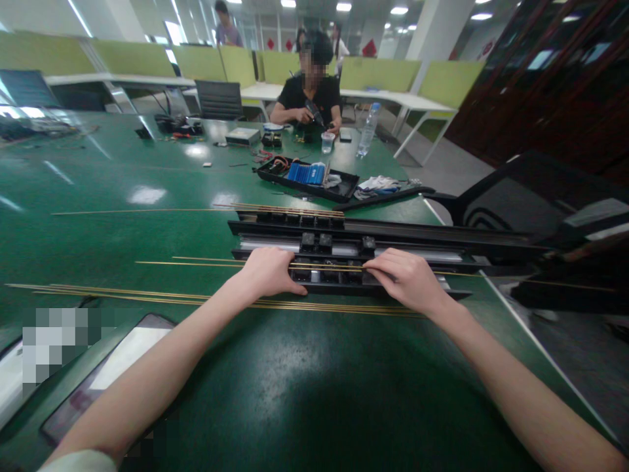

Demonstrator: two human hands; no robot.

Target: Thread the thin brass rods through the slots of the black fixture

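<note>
Long black rails (398, 229) with small black blocks (325, 243) on them lie across the green table. My right hand (400, 275) pinches a thin brass rod (339, 267) above the nearest rail. My left hand (270, 272) rests over the left part of that rail, thumb and fingers apart around it; the rods pass under this hand, and whether it grips one is hidden. Several more brass rods (314, 306) lie on the table just in front of the rails. Further rods (289, 210) lie along the far rail.
Behind the rails sits a black tray (344, 190) with a blue item, beside some cloth gloves (378, 185). A phone (113, 367) lies at the near left. Across the table (187, 177), a seated person (312, 92) holds a tool near a bottle (368, 131).
</note>
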